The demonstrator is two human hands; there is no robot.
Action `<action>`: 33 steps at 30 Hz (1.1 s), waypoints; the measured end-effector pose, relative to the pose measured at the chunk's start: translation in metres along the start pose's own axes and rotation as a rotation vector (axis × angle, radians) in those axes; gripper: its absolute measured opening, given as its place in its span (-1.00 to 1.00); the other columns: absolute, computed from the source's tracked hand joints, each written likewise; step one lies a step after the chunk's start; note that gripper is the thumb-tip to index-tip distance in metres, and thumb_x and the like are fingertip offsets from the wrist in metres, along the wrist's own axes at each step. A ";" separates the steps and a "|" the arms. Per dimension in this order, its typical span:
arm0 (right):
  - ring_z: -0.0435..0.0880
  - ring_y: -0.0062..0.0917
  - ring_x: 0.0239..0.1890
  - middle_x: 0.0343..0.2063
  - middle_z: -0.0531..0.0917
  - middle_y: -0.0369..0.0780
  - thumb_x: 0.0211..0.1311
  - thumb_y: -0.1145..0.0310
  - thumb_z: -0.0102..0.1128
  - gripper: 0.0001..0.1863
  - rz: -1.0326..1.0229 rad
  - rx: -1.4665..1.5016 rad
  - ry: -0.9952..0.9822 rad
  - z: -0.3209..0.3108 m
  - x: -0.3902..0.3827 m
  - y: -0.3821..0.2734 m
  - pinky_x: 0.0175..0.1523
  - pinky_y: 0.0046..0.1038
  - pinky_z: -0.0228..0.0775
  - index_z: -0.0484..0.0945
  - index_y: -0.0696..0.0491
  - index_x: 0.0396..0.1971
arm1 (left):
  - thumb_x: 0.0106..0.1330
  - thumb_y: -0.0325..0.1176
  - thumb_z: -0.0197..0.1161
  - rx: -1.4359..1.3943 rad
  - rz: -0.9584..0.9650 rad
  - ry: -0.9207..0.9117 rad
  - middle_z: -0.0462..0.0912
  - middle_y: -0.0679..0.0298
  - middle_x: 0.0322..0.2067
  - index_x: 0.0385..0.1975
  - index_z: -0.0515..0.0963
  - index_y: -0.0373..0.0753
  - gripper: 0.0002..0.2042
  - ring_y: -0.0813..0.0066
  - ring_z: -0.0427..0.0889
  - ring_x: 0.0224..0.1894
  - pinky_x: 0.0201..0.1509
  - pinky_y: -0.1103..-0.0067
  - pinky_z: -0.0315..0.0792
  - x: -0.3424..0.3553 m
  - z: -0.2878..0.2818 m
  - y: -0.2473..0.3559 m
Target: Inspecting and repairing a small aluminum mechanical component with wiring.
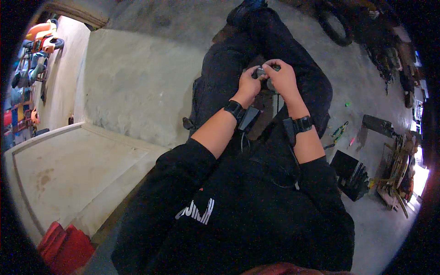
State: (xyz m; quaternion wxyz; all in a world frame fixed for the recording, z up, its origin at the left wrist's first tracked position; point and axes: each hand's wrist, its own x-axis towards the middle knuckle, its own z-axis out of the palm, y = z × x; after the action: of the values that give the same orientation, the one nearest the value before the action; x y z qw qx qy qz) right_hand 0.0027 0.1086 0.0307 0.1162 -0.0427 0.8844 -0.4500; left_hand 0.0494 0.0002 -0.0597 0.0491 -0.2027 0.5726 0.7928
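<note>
In front of my lap, both hands are drawn together around a small dark and silvery part (260, 72), too small to tell its kind. My left hand (249, 85) pinches it from the left with thumb and fingers. From the right, my right hand (282, 78) has its thumb and bent fingertips at the same part. The fingers hide much of it. Each wrist carries a black strap with a dark box, the left box (250, 118) hanging on the inner side and the right box (289, 131) beside its strap.
A pale stained tabletop (68, 169) stands at my left, with red cloth (66, 247) near it. On the floor at right lie green-handled pliers (339, 131), a black box (349, 173) and a dark block (378, 125). A tyre (333, 25) lies farther off.
</note>
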 end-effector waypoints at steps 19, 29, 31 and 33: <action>0.69 -0.13 -0.28 -0.38 0.70 0.00 0.06 0.21 0.32 -0.72 0.021 -0.311 -0.018 0.017 0.017 0.020 -0.12 -0.23 0.51 0.70 0.08 -0.29 | 0.29 -0.47 0.18 0.198 0.103 0.135 0.56 0.03 0.01 0.07 0.56 -0.27 -0.67 0.24 0.50 0.06 0.17 0.44 0.35 -0.010 0.013 0.019; 0.68 -0.11 -0.28 -0.38 0.69 0.00 0.13 0.20 0.28 -0.73 0.027 -0.345 0.007 0.021 0.018 0.017 -0.11 -0.19 0.50 0.70 0.06 -0.28 | 0.32 -0.43 0.18 0.142 0.080 0.104 0.54 -0.01 0.01 0.07 0.57 -0.24 -0.68 0.22 0.51 0.03 0.13 0.45 0.36 -0.018 0.013 0.033; 0.68 -0.11 -0.27 -0.38 0.70 0.00 0.14 0.20 0.27 -0.73 0.024 -0.329 -0.007 0.021 0.018 0.018 -0.11 -0.19 0.50 0.70 0.07 -0.29 | 0.32 -0.43 0.19 0.122 0.059 0.095 0.54 -0.01 0.01 0.07 0.57 -0.25 -0.68 0.23 0.51 0.04 0.13 0.45 0.36 -0.018 0.013 0.032; 0.69 -0.11 -0.27 -0.38 0.70 -0.01 0.14 0.21 0.27 -0.74 0.026 -0.336 -0.004 0.022 0.017 0.021 -0.11 -0.19 0.50 0.70 0.09 -0.29 | 0.32 -0.43 0.19 0.124 0.047 0.090 0.54 -0.01 0.01 0.07 0.57 -0.26 -0.68 0.24 0.50 0.04 0.13 0.46 0.36 -0.020 0.014 0.033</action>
State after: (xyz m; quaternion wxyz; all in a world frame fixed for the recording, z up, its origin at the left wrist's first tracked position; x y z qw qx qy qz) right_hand -0.0079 0.1006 -0.0013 0.1151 -0.0512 0.9474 -0.2941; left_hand 0.0536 0.0047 -0.0190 0.0171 -0.2215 0.6267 0.7469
